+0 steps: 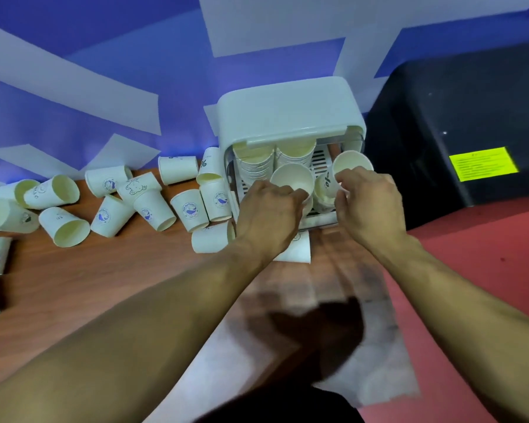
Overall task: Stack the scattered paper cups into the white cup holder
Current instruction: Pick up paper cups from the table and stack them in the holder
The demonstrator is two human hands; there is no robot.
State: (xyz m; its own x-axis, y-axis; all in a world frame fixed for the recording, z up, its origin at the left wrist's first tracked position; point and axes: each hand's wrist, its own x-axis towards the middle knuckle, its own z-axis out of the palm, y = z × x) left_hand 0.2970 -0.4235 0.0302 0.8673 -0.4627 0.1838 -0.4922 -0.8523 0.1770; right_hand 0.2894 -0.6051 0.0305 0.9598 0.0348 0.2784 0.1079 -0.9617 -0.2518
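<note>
Cups going into white cup holder [287,114] now: left hand [269,215] grips one cup [292,178], right hand [368,203] grips another [350,164]. Next, probably seat both on stacks inside.

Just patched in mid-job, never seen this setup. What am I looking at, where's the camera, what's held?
No machine here: a person works with bare hands. The one picture comes from a camera on their head, looking down. The left hand grips a cup, the right hand a second cup, both at the open front of the white holder, which has stacks inside. Loose cups lie tipped on the wooden table, left of the holder.
</note>
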